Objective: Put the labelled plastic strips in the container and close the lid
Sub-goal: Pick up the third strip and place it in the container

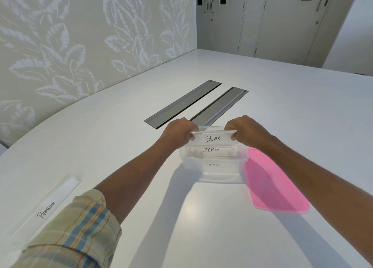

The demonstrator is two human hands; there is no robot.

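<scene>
Just above the far side of the open container point(222, 174), the left hand point(179, 132) and right hand point(247, 130) pinched the BEAR strip point(213, 138) by its ends, long axis left-right, matching the container's.

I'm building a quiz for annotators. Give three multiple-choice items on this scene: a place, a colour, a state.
1. The container is: A open; B closed; C tipped over.
2. The lid is: A blue; B pink; C clear.
3. The PENGUIN strip lies: A in the container; B on the table, at the left; C under the lid.
Key: 1 A, the lid lies on the table beside it; 2 B, its colour shows plainly; 3 B, it rests on the table beside the sleeve.
</scene>
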